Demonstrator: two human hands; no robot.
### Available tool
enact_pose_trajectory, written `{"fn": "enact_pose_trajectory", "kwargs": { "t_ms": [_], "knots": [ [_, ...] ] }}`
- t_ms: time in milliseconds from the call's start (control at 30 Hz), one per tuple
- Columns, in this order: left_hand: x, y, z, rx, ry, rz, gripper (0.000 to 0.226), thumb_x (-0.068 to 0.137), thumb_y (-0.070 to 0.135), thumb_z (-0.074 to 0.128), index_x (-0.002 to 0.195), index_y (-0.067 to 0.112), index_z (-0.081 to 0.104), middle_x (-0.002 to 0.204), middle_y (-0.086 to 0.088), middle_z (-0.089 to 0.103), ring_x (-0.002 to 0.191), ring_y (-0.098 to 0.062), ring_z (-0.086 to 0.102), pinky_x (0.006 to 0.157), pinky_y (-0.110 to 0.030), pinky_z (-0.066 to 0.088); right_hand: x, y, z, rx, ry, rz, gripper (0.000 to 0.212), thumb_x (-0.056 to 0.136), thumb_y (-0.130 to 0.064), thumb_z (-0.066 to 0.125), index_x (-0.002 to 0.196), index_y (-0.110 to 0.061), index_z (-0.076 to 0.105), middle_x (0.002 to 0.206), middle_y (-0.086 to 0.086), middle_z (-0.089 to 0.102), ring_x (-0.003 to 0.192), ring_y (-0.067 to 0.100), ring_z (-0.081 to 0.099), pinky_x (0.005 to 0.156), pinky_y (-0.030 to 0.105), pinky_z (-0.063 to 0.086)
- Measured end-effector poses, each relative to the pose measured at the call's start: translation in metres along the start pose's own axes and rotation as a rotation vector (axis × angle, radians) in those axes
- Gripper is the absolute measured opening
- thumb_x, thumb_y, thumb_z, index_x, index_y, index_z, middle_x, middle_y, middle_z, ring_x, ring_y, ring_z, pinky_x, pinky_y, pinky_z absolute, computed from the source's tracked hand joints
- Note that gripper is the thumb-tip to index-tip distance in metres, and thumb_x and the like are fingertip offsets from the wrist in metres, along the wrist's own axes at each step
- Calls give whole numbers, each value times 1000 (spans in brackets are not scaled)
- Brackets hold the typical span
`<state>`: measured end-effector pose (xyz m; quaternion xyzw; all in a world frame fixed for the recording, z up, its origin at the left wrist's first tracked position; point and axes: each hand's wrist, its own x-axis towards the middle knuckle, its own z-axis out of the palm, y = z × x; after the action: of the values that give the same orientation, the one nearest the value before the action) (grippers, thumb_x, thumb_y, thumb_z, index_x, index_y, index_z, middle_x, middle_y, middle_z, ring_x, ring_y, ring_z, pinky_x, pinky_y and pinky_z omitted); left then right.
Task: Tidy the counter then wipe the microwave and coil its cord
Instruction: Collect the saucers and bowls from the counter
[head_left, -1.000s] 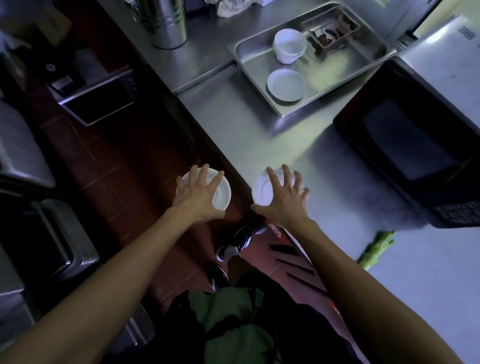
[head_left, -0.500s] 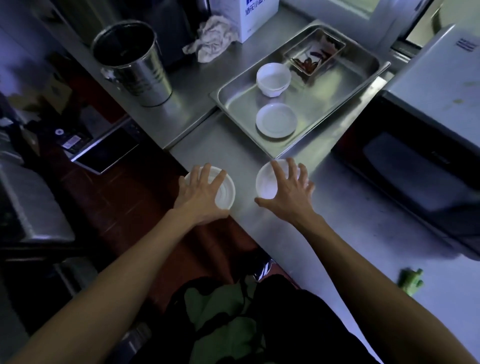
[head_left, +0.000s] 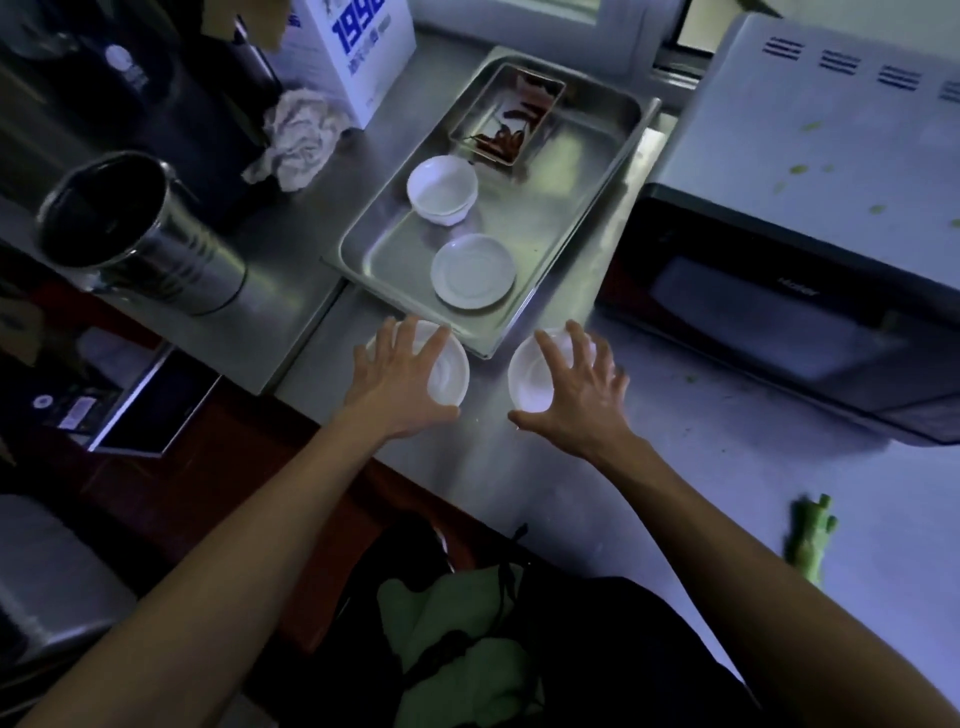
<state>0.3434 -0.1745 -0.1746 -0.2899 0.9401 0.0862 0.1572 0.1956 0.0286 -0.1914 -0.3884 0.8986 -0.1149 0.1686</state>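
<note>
The left hand (head_left: 402, 382) holds a small white saucer (head_left: 447, 374) from above, with spread fingers curled over its rim. The right hand (head_left: 576, 392) holds a small white bowl (head_left: 535, 382) in the same way. Both dishes are just beside the near edge of the steel tray (head_left: 587, 171), above the steel worktop (head_left: 545, 478); I cannot tell if they touch the worktop or are lifted.

Inside the tray there are already a white saucer (head_left: 472, 273), a stack of small white bowls (head_left: 441, 189) and a small steel dish (head_left: 506, 114) with dark red leftovers. So the tidying seems to be partly done, and the two dishes in the hands are probably going to the tray next.

Much is left. A green vegetable piece (head_left: 810, 540) lies on the worktop, well apart from the hands. The microwave (head_left: 810, 218) stands to the right of the tray, and small green spots are on its white top, so it is not yet wiped. Its cord is not visible. A crumpled cloth (head_left: 298, 140) lies near the white carton (head_left: 358, 57), beyond a steel bucket (head_left: 140, 234).
</note>
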Motion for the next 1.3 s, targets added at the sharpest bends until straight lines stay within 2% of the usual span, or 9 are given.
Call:
{"fn": "enact_pose_trajectory", "kwargs": {
  "t_ms": [133, 300, 467, 600, 767, 900, 1133, 1300],
  "knots": [
    [40, -2, -12, -8, 59, 47, 114, 53, 80, 55, 150, 44, 6, 158, -1, 6, 145, -30, 6, 110, -61, 22, 12, -2, -3, 13, 12, 52, 115, 61, -73, 74, 153, -37, 15, 163, 4, 1, 145, 41, 9, 108, 65, 26],
    [97, -12, -32, -6, 61, 138, 115, 53, 80, 60, 149, 43, 9, 157, 2, 7, 142, -33, 14, 107, -61, 29, 31, -17, -6, 24, 23, 132, 115, 62, -73, 74, 154, -38, 14, 164, 4, 0, 146, 40, 6, 109, 66, 23],
    [148, -15, -42, 16, 30, 268, 111, 53, 75, 63, 146, 42, 12, 157, 2, 6, 144, -35, 9, 106, -63, 25, 48, -41, -9, 14, 45, 267, 114, 61, -74, 72, 153, -39, 15, 162, 4, 5, 146, 39, 8, 106, 64, 29],
    [183, -16, -38, 58, -66, 392, 116, 55, 78, 63, 149, 39, 7, 160, -2, 0, 147, -36, 1, 108, -66, 20, 61, -56, -6, 17, 64, 372, 115, 59, -74, 73, 152, -40, 15, 161, 4, 8, 146, 39, 10, 104, 64, 32],
    [214, -16, -32, 101, -98, 519, 111, 58, 75, 63, 148, 38, 10, 160, -6, 6, 145, -40, 7, 107, -68, 25, 64, -72, -3, -37, 127, 472, 113, 56, -73, 71, 150, -36, 21, 159, 7, 15, 142, 40, 18, 99, 62, 37],
    [233, -15, -26, 131, -127, 588, 113, 63, 76, 64, 152, 36, 7, 162, -8, 3, 147, -41, 7, 110, -67, 24, 59, -81, 1, -45, 113, 531, 113, 58, -74, 71, 152, -34, 21, 160, 8, 12, 143, 40, 16, 102, 63, 35],
    [251, -8, -16, 148, -157, 632, 110, 59, 73, 62, 149, 38, 10, 160, -5, 5, 146, -39, 8, 108, -66, 29, 62, -83, -2, 3, 84, 615, 112, 61, -73, 71, 152, -34, 18, 161, 8, 8, 146, 39, 9, 107, 64, 30],
    [254, -11, -9, 158, -190, 604, 111, 63, 74, 62, 152, 39, 6, 164, -2, -2, 150, -38, -1, 112, -65, 23, 71, -83, -4, 23, 77, 609, 114, 61, -71, 74, 153, -35, 18, 161, 8, 7, 147, 39, 8, 108, 64, 29]
  ]
}}
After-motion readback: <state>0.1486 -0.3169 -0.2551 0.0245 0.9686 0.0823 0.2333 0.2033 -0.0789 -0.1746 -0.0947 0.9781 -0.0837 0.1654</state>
